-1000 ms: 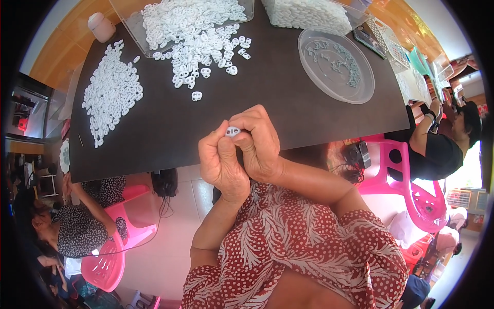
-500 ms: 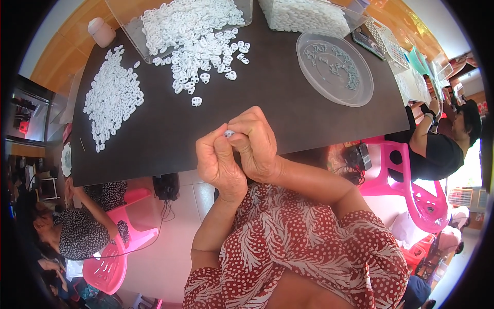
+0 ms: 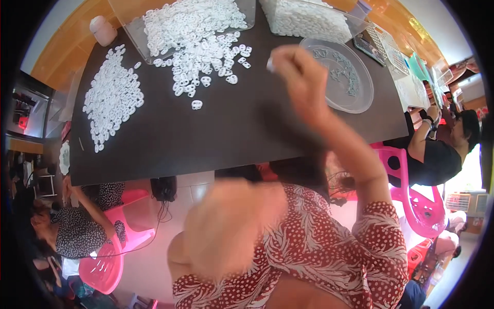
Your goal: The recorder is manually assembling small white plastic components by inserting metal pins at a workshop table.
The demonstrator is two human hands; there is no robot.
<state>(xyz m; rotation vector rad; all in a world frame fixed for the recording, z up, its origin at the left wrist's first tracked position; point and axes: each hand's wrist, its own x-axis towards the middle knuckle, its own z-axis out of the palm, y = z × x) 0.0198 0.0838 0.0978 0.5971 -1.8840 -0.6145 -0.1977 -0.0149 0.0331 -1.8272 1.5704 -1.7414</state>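
My right hand (image 3: 302, 77) is raised over the far right of the dark table, fingers pinched on a small white plastic piece (image 3: 270, 65). A round clear lid (image 3: 360, 103) holding small greyish pieces (image 3: 352, 82) lies beside and partly behind that hand. My left hand (image 3: 226, 226) is low, in front of my chest and off the table, smeared by motion; its fingers cannot be made out. One white two-holed plastic piece (image 3: 196, 104) lies alone mid-table. Beyond it a heap of the same kind (image 3: 198, 62) spills from a clear tub (image 3: 128, 38).
Another heap of white pieces (image 3: 112, 98) covers the table's left side. A second filled clear tub (image 3: 309, 23) stands at the back, with a phone (image 3: 369, 50) to its right. People sit left and right, near pink chairs (image 3: 103, 265). A pinkish bottle (image 3: 103, 31) stands far left.
My hands were together over the table's near edge, pinching a small piece. They have parted: the right went up and right with a white piece, the left down toward my chest.
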